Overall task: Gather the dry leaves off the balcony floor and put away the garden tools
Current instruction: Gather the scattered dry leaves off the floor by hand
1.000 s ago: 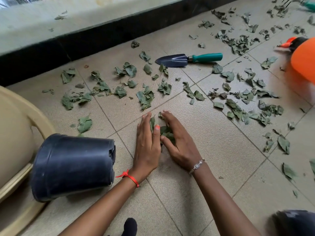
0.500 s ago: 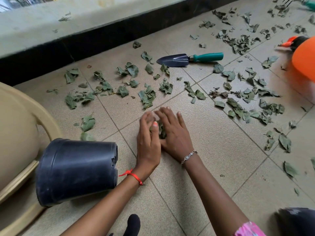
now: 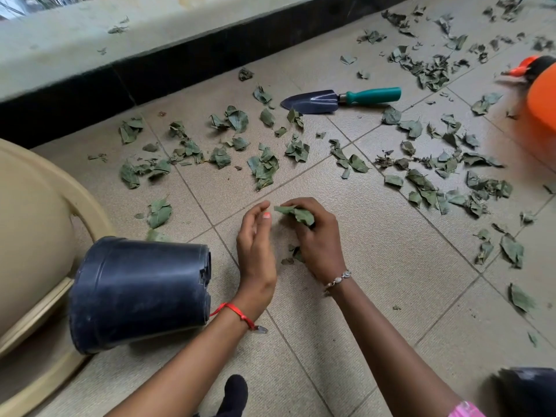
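Dry green leaves (image 3: 264,167) lie scattered over the tiled balcony floor, thickest at the right. My right hand (image 3: 319,245) grips a small bunch of gathered leaves (image 3: 296,214), with a few more under its palm. My left hand (image 3: 255,248) stands on its edge just left of it, fingers loosely curved and holding nothing. A trowel (image 3: 340,99) with a dark blade and teal handle lies on the floor beyond the hands. A black plastic pot (image 3: 138,291) lies on its side to the left of my left wrist.
A beige plastic chair (image 3: 33,224) stands at the left, touching the pot. An orange sprayer bottle (image 3: 541,97) is at the right edge. A low ledge with a black base (image 3: 180,64) runs along the back. A dark object (image 3: 529,389) sits at the bottom right corner.
Both hands swept a small pile of leaves together on the floor. Now my right hand has curled round the leaves and lifted them, and my left hand has drawn slightly apart.
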Demonstrator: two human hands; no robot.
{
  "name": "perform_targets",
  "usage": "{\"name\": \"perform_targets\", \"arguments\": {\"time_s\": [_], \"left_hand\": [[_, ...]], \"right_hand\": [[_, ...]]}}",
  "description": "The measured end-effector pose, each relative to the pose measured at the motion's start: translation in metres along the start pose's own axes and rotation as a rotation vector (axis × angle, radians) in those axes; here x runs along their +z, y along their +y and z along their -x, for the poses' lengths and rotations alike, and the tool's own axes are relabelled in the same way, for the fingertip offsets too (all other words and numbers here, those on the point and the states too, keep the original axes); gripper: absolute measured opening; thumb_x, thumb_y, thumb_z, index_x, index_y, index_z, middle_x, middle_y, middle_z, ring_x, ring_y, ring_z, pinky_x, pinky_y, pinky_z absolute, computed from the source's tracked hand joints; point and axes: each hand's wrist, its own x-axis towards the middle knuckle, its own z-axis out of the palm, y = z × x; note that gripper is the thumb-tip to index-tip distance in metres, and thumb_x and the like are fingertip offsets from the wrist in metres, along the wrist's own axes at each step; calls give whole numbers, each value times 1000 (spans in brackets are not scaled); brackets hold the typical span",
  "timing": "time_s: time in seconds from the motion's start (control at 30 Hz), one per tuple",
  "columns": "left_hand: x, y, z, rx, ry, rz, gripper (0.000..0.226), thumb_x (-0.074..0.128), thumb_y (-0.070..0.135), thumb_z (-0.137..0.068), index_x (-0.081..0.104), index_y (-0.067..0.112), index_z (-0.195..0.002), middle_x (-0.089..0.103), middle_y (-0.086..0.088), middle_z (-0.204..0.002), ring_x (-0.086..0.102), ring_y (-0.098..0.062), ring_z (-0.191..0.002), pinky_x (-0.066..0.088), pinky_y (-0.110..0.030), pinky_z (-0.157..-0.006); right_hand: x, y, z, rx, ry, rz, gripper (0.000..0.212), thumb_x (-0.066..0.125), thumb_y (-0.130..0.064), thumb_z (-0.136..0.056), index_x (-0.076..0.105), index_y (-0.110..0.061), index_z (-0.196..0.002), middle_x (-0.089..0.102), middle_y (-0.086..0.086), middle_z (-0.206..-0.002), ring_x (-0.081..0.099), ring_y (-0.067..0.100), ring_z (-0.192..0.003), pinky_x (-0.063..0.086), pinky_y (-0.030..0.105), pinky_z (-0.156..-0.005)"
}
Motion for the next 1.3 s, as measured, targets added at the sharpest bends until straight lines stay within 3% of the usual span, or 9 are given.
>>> {"name": "perform_targets", "arguments": {"time_s": [0.23,0.5,0.63,0.7,0.8,0.87,1.0,1.13,1.3], "left_hand": [[-1,13,-2,-566,-91,666,50,34,46,-96,54,9,-122,66,-7,-98,65,-16,-84,53,-26,-74],[-1,15,-2,-646,-98,884,42,49,37,-83,57,11,-114,62,-12,-107,57,-23,-105,36,-36,-108],[1,16,0,-637,-72,856,27,46,31,-91,64,11,-92,69,-9,-90,68,-20,-76,55,-25,-70],[1,18,1,-623,-40,856,24,46,28,-92,63,12,-88,69,-10,-90,67,-21,-76,56,-27,-70],[-4,21,4,-582,35,844,21,46,24,-91,61,13,-83,66,-7,-81,61,-20,-73,49,-28,-73],[-6,23,6,-562,85,836,21,46,24,-91,60,15,-78,63,-5,-74,57,-18,-68,47,-28,-71],[-11,25,7,-541,241,834,20,46,23,-92,58,14,-78,58,-2,-77,56,-14,-68,49,-25,-68],[-16,23,10,-511,262,755,23,43,25,-92,55,17,-73,56,-1,-72,55,-12,-60,47,-17,-55],[-17,21,11,-460,268,774,22,44,22,-90,55,16,-73,56,-3,-74,53,-16,-65,43,-25,-70]], "right_hand": [[4,-26,1,-41,-21,-103,26,56,12,-75,65,-5,-93,60,2,-95,58,7,-92,42,13,-82],[1,-36,9,-66,-170,-136,44,52,-25,-60,61,-2,-98,51,10,-109,51,11,-107,44,22,-90],[-2,-41,10,-10,-118,-400,40,42,-10,-61,59,1,-96,57,16,-111,52,20,-113,42,29,-96],[-12,-42,8,91,40,-533,34,38,-9,-71,61,-4,-96,61,14,-112,53,19,-116,41,28,-101],[-25,-30,17,207,213,-190,36,34,-19,-85,59,-14,-110,59,1,-123,52,-3,-111,40,14,-99],[-24,-15,35,219,47,199,45,29,-36,-92,46,-18,-130,46,-5,-137,43,-4,-120,36,23,-106],[-3,4,57,47,-224,735,68,5,-54,-91,15,-20,-149,8,-4,-157,-2,6,-144,-8,29,-117],[6,-7,46,40,-212,558,60,10,-47,-95,17,-20,-148,20,-3,-154,7,2,-142,-3,21,-117],[7,-8,19,-36,-380,594,55,15,-39,-95,22,-22,-147,15,-8,-155,5,-2,-140,-8,13,-112]]}}
